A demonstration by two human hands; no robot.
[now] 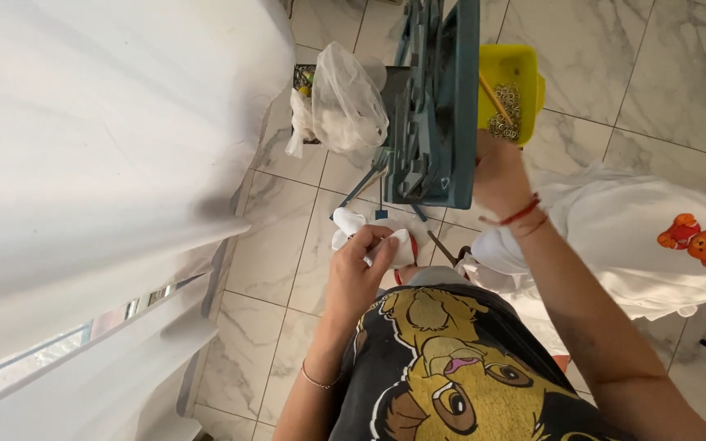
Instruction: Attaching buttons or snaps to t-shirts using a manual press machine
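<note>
Marble floor [680, 73], yellow tub [510, 69], press [435, 106]

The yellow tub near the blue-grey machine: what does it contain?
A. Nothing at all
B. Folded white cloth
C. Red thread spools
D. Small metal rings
D: the yellow tub holds a heap of small metal rings, just beyond the right hand at the blue-grey machine.

Left hand [359, 269]: we grip the cloth piece [369, 237], just below the press machine [435, 106].
Right hand [500, 175]: beside the machine, tub of rings [525, 69] just above.
Garment [655, 237]: right of it.
</note>
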